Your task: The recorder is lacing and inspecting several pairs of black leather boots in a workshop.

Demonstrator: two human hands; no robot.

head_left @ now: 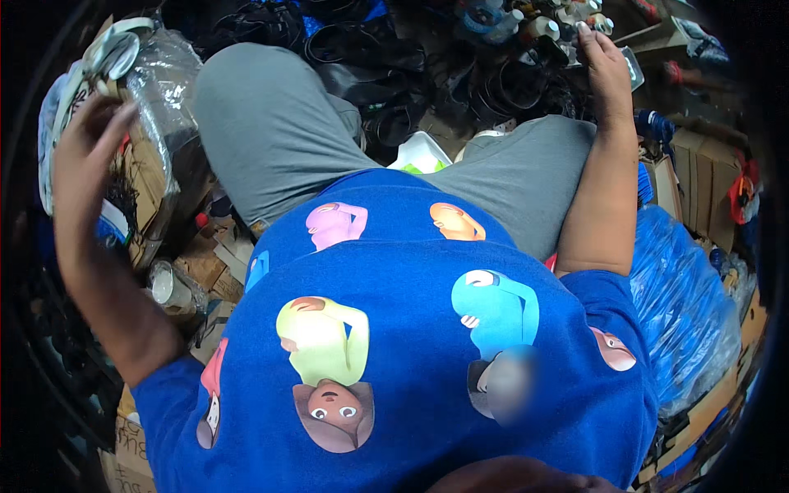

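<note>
My left hand (pixel 97 135) is raised at the left, somewhat blurred, with its fingers apart and nothing visible in them. Close behind it stands a sack (pixel 168 74) of clear plastic with flattened cardboard (pixel 148 177) showing in it. My right hand (pixel 606 78) reaches out at the far right beyond my knee. Its fingertips are pressed together beside several small plastic bottles (pixel 542 29) with pale caps. Whatever they pinch, if anything, is too small to make out. A clear plastic piece (pixel 633 70) shows just behind that hand.
Black rubbery scraps (pixel 370 70) heap up beyond my knees. A white container (pixel 423 152) with some green lies between my legs. At the right are a blue plastic bag (pixel 682 304) and cardboard boxes (pixel 705 181). A pale cup (pixel 168 286) lies at the left among cardboard pieces.
</note>
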